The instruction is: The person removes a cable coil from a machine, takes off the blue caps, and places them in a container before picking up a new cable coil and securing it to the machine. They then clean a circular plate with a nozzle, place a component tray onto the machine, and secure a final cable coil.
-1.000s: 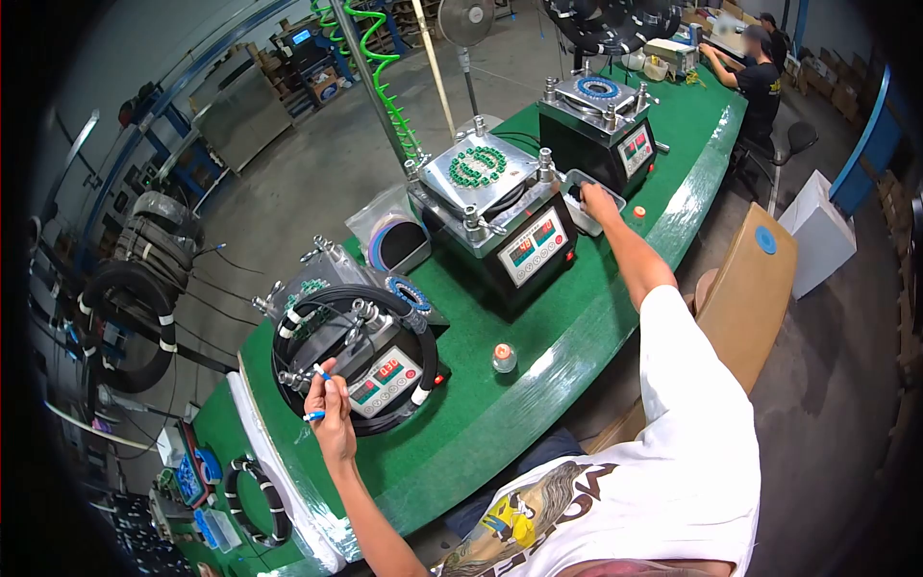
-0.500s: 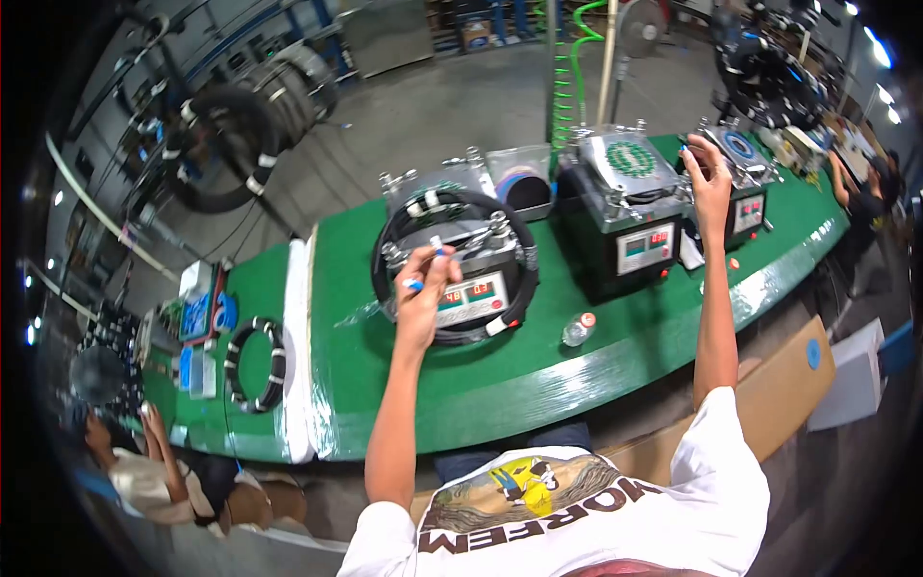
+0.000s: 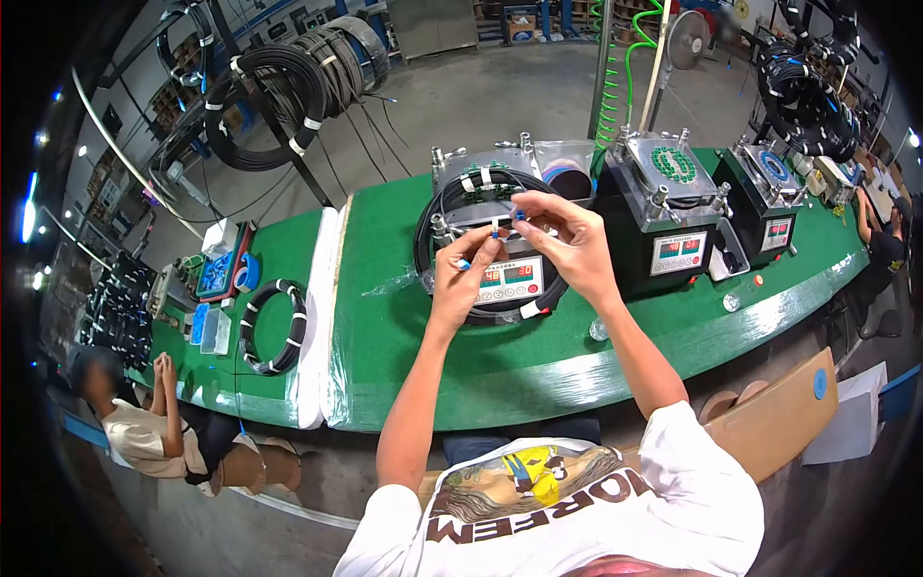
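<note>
- The left hand [image 3: 461,274] is pinching a small blue-tipped connector [image 3: 494,229] at centre frame, another blue tip showing lower in its fingers.
- The right hand [image 3: 567,240] is closing narrow fingertips on a blue piece just beside it, above the nearest machine [image 3: 500,279].
- Judging by this, the joining is under way, not finished.
- A black cable coil [image 3: 481,192] is lying on that machine, crowding the hands.
- Two more machines [image 3: 673,221] are standing to the right; another coil [image 3: 274,327] is lying at left on the green bench [image 3: 385,327].
</note>
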Tool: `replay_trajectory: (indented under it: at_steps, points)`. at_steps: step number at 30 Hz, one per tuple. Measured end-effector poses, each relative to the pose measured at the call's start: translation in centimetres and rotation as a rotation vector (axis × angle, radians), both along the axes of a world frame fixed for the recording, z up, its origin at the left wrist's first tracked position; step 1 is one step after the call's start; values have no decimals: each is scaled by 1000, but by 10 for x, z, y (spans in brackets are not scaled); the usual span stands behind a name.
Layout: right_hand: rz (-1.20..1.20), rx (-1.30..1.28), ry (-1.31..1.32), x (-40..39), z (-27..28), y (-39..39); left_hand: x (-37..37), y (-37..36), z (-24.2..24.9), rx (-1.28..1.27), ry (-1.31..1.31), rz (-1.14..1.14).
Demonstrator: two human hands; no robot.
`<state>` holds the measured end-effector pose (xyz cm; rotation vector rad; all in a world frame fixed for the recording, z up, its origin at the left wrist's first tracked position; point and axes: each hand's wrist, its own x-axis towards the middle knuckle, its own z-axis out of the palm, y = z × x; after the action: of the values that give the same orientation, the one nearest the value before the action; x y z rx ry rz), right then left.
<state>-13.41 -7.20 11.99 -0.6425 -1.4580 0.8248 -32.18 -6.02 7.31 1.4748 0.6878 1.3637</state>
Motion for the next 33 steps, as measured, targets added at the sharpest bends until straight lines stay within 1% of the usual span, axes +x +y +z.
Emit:
replay_trajectory:
  at_steps: [4, 10, 13, 19, 20, 24, 27, 30, 33]
  points:
    - [-15, 24, -14, -10, 4, -3, -1, -1, -2, -14, -9, -12]
    - [93, -4, -30, -7, 1, -2, -1, 1, -4, 5, -11, -33]
    - [92, -2, 25, -9, 2, -3, -1, 0, -2, 17, 0, -37]
    - [109, -78, 75, -5, 2, -2, -1, -2, 3, 1, 18, -42]
    - [111, -87, 152, -7, 3, -2, -1, -2, 4, -3, 29, -42]
    - [124, -54, 117, -5, 7, 2, 1, -4, 8, 2, 62, -39]
    - [142, -69, 143, -8, 6, 2, 2, -5, 13, 7, 73, -43]
    - [112, -12, 207, -15, 13, 1, 1, -2, 11, 29, 88, -49]
    - [185, -90, 160, -10, 9, 1, 2, 0, 12, 35, 91, -42]
